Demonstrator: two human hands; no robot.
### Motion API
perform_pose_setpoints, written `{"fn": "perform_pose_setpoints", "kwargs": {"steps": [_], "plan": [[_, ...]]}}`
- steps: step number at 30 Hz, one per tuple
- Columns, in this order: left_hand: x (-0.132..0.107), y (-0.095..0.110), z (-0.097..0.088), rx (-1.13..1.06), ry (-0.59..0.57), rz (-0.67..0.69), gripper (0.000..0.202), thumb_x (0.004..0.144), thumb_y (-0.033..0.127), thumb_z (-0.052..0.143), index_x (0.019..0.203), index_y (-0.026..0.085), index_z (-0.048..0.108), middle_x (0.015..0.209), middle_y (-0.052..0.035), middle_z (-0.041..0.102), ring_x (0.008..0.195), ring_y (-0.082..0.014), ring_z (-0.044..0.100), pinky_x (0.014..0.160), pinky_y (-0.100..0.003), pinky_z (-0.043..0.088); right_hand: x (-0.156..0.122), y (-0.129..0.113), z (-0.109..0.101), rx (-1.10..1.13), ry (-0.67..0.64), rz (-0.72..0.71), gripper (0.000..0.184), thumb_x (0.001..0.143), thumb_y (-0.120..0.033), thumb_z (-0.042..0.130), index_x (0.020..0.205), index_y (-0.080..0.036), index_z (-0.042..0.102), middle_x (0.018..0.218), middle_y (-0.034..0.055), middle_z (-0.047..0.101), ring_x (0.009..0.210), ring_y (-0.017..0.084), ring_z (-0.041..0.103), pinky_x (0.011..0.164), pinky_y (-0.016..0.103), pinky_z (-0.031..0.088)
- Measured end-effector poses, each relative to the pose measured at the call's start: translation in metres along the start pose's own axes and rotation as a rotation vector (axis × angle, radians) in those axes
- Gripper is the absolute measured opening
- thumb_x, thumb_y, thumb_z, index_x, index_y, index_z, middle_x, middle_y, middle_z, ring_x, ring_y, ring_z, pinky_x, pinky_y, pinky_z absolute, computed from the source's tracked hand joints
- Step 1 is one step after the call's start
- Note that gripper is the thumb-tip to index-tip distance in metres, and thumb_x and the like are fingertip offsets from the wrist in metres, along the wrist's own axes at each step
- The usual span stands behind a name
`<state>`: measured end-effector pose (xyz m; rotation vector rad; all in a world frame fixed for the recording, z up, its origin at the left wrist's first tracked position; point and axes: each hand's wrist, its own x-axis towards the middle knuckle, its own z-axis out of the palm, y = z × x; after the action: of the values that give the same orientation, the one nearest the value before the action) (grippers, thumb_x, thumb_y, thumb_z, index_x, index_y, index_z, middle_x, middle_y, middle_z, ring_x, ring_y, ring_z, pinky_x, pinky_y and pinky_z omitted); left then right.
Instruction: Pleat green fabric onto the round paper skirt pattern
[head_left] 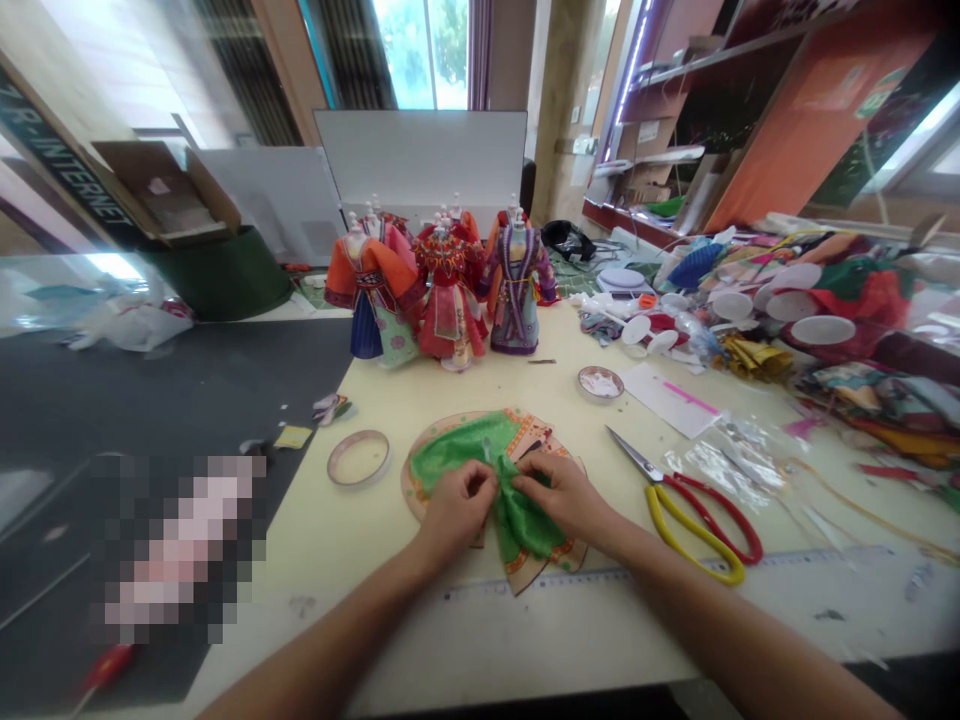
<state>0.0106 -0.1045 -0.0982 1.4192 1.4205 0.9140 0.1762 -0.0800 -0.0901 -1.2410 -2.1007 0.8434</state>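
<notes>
The green cloth (pixel 465 450) is a fine woven fabric with a faint sheen. The scissors (pixel 658 484) show polished metal blades and glossy red and yellow plastic handles. The tabletop (pixel 337 560) is smooth and matt; the plastic bag (pixel 735 475) is clear and glossy.

The cream worktop (pixel 315 570) carries costumed dolls on stands (pixel 446 290), a green-and-tan cloth piece (pixel 457 450), a round dish (pixel 600 383), a sheet of paper (pixel 666 398), red-and-yellow-handled scissors (pixel 694 530), and a long ruler (pixel 660 573) along the front.

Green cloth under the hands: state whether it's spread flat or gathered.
Gathered: the left hand and right hand pinch the green cloth into folds.
</notes>
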Motion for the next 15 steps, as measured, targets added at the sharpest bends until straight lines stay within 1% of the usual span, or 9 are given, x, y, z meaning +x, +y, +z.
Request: {"fn": "perform_pose_setpoints", "kwargs": {"steps": [3, 8, 12, 15], "plan": [[-0.001, -0.003, -0.002, -0.001, -0.028, -0.016, 0.016, 0.076, 0.029, 0.048, 0.064, 0.018, 0.047, 0.052, 0.0061, 0.043, 0.045, -0.0089, 0.041, 0.045, -0.021, 0.036, 0.001, 0.006, -0.007, -0.042, -0.002, -0.007, 0.012, 0.078, -0.018, 0.053, 0.066, -0.019, 0.055, 0.067, -0.0008, 0.058, 0.067, 0.014, 0.052, 0.064, 0.025, 0.038], [0.001, -0.006, -0.011, -0.033, -0.077, -0.057, 0.019, 0.078, 0.034, 0.048, 0.067, 0.018, 0.046, 0.056, 0.0055, 0.044, 0.048, -0.0094, 0.046, 0.045, -0.02, 0.039, 0.004, 0.018, -0.017, -0.082, 0.025, 0.008, 0.012, 0.081, -0.02, 0.05, 0.071, -0.019, 0.058, 0.073, 0.0011, 0.061, 0.072, 0.016, 0.054, 0.069, 0.028, 0.04], [0.001, -0.003, -0.012, -0.074, -0.089, -0.086, 0.026, 0.081, 0.041, 0.045, 0.068, 0.018, 0.047, 0.058, 0.0049, 0.047, 0.048, -0.0091, 0.048, 0.044, -0.02, 0.04, 0.004, 0.019, -0.016, -0.079, 0.013, -0.001, 0.016, 0.083, -0.02, 0.047, 0.076, -0.021, 0.061, 0.078, 0.0008, 0.064, 0.074, 0.016, 0.056, 0.069, 0.027, 0.041], [0.0, 0.0, -0.011, -0.116, -0.091, -0.103, 0.025, 0.079, 0.042, 0.048, 0.072, 0.018, 0.05, 0.058, 0.0054, 0.047, 0.047, -0.0078, 0.048, 0.044, -0.018, 0.04, 0.004, 0.019, -0.014, -0.079, 0.006, -0.022, 0.018, 0.084, -0.019, 0.045, 0.079, -0.021, 0.062, 0.079, 0.0003, 0.065, 0.076, 0.015, 0.057, 0.07, 0.027, 0.042]]}}
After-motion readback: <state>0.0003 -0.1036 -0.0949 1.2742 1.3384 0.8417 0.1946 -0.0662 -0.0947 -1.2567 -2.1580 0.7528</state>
